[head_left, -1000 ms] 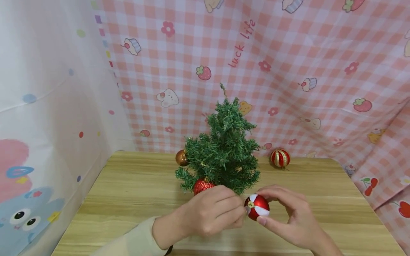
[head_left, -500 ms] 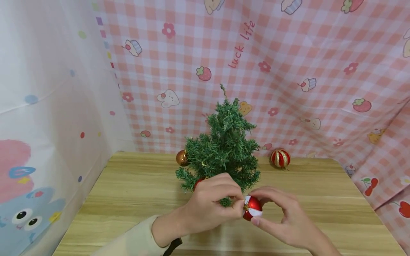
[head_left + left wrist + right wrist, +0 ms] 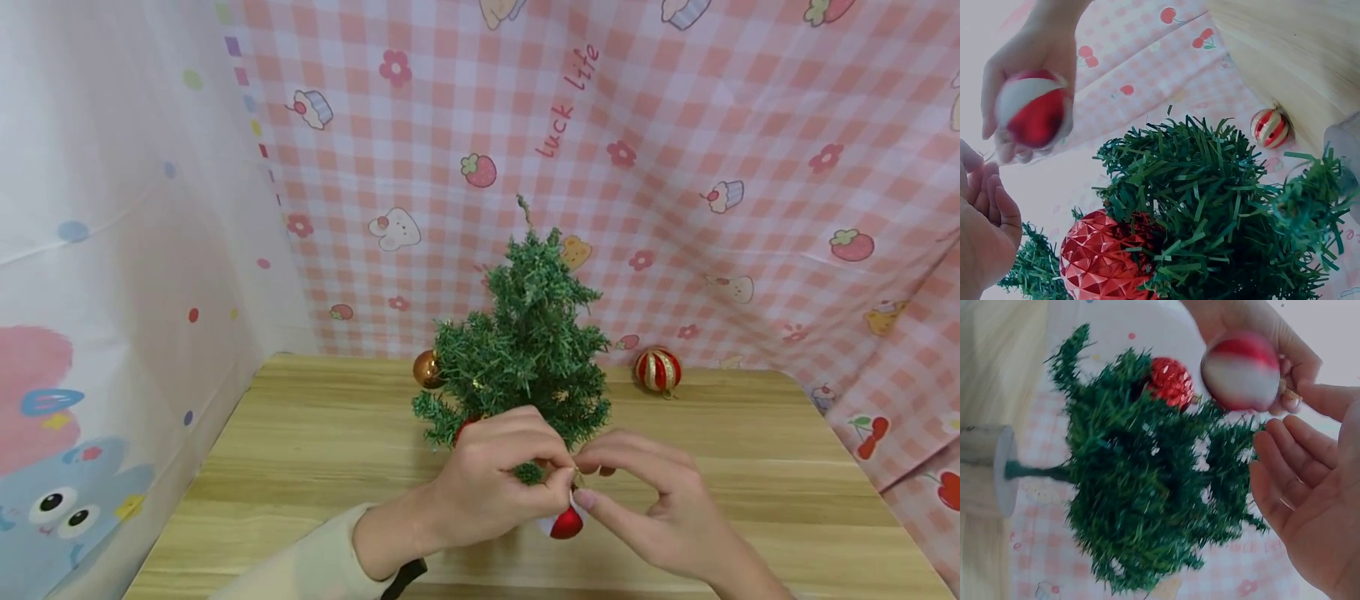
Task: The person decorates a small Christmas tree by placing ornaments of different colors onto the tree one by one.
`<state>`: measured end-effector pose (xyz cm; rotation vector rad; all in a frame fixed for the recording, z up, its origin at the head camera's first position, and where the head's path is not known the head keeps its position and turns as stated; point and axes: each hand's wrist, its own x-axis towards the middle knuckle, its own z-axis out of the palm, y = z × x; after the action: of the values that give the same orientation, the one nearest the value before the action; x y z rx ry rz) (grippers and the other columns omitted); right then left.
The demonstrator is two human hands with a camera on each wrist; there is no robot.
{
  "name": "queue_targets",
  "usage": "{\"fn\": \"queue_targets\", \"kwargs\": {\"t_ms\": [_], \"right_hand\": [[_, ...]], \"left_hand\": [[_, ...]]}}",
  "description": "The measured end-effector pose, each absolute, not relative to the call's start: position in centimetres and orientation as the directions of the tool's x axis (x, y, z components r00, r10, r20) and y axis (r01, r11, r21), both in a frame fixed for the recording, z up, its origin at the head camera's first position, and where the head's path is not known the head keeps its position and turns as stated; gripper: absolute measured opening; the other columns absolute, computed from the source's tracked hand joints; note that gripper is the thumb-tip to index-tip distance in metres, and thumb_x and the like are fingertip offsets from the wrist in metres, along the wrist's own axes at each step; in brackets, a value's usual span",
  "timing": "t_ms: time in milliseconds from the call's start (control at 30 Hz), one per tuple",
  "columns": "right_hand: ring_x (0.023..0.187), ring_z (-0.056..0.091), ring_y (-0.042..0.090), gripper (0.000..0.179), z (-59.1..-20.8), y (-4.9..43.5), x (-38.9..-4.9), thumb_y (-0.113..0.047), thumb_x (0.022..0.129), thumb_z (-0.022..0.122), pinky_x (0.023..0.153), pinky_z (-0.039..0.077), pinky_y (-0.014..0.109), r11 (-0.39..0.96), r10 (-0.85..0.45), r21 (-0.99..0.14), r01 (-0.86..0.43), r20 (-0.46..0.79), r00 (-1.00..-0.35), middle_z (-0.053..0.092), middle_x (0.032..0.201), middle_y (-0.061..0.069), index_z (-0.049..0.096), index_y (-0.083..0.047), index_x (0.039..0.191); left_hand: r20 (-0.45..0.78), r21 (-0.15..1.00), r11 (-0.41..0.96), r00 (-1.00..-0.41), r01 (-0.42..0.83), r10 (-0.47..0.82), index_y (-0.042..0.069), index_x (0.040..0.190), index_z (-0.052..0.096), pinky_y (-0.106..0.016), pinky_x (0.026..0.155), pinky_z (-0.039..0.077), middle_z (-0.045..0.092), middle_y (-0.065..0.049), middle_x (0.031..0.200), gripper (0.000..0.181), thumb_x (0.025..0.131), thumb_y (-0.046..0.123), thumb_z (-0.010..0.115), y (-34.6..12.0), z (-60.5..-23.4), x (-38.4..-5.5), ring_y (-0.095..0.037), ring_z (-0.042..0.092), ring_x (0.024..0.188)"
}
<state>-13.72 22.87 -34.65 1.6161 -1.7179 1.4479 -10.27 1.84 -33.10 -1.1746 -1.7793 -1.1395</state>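
Observation:
A red and white Christmas ball (image 3: pixel 566 523) hangs below my hands, its gold cord pinched between the thumb and forefinger of my left hand (image 3: pixel 495 475). In the right wrist view the ball (image 3: pixel 1241 372) looks blurred, its gold cap (image 3: pixel 1288 392) pointing to my right hand. My right hand (image 3: pixel 660 500) has thumb and fingers loosely spread right at the cord, off the ball itself. Behind the hands stands a small green Christmas tree (image 3: pixel 525 333). A faceted red ball (image 3: pixel 1107 256) hangs on its front, mostly hidden by my left hand in the head view.
A copper ball (image 3: pixel 428 369) hangs at the tree's left side. On the wooden table (image 3: pixel 315 450), a red and gold striped ball (image 3: pixel 658 370) lies at the back right. A pink checked cloth (image 3: pixel 420 275) hangs behind, and a white cloth (image 3: pixel 150 167) on the left.
The red and white ball was between my right thumb and fingers; it has left them and dropped to hang under my left hand. My left hand has moved slightly to meet the cord.

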Motion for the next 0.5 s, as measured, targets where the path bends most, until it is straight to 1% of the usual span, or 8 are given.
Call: {"fn": "queue_targets", "kwargs": {"t_ms": [67, 167, 233, 367, 500], "right_hand": [[0.087, 0.067, 0.019, 0.016, -34.3, 22.3, -13.6, -0.013, 0.1, 0.073, 0.076, 0.054, 0.023, -0.223, -0.485, -0.398, -0.89, 0.837, -0.253, 0.073, 0.098, 0.012, 0.075, 0.0, 0.108], [0.084, 0.069, 0.019, 0.011, -33.9, 21.9, -13.5, -0.01, 0.101, 0.07, 0.077, 0.056, 0.023, -0.241, -0.477, -0.395, -0.886, 0.844, -0.246, 0.074, 0.094, 0.012, 0.076, -0.001, 0.103], [0.083, 0.07, 0.019, 0.01, -33.8, 21.8, -13.4, -0.009, 0.102, 0.069, 0.078, 0.057, 0.023, -0.235, -0.483, -0.402, -0.885, 0.838, -0.253, 0.074, 0.092, 0.012, 0.076, -0.002, 0.101], [0.082, 0.07, 0.017, 0.012, -33.5, 21.8, -13.5, -0.012, 0.103, 0.068, 0.076, 0.056, 0.021, -0.179, -0.49, -0.409, -0.895, 0.826, -0.279, 0.074, 0.09, 0.009, 0.077, -0.004, 0.099], [0.08, 0.067, 0.014, 0.011, -32.7, 21.3, -13.6, -0.012, 0.103, 0.067, 0.071, 0.054, 0.021, -0.158, -0.508, -0.424, -0.892, 0.81, -0.295, 0.073, 0.09, 0.008, 0.076, -0.006, 0.1]], "left_hand": [[0.884, 0.295, 0.203, -0.347, 0.934, 0.313, 0.008, 0.081, 0.073, -0.015, 0.073, 0.053, 0.071, 0.0, 0.078, 0.023, 0.078, -0.015, 0.068, 1.7, -33.2, -10.2, -0.01, 0.061, 0.073], [0.879, 0.306, 0.203, -0.358, 0.93, 0.316, 0.007, 0.082, 0.074, -0.016, 0.073, 0.053, 0.072, -0.001, 0.079, 0.022, 0.078, -0.014, 0.069, 1.6, -33.3, -10.2, -0.011, 0.061, 0.073], [0.876, 0.312, 0.205, -0.365, 0.928, 0.316, 0.007, 0.082, 0.074, -0.017, 0.072, 0.053, 0.072, -0.001, 0.079, 0.022, 0.079, -0.014, 0.069, 1.5, -33.4, -10.1, -0.011, 0.061, 0.073], [0.872, 0.327, 0.237, -0.389, 0.915, 0.298, 0.009, 0.081, 0.074, -0.018, 0.07, 0.052, 0.071, 0.001, 0.078, 0.022, 0.08, -0.012, 0.069, 1.2, -33.3, -10.0, -0.011, 0.06, 0.072], [0.873, 0.34, 0.296, -0.417, 0.893, 0.254, 0.011, 0.08, 0.073, -0.018, 0.065, 0.046, 0.07, 0.002, 0.077, 0.023, 0.079, -0.012, 0.069, 0.6, -32.9, -9.7, -0.009, 0.056, 0.07]]}}
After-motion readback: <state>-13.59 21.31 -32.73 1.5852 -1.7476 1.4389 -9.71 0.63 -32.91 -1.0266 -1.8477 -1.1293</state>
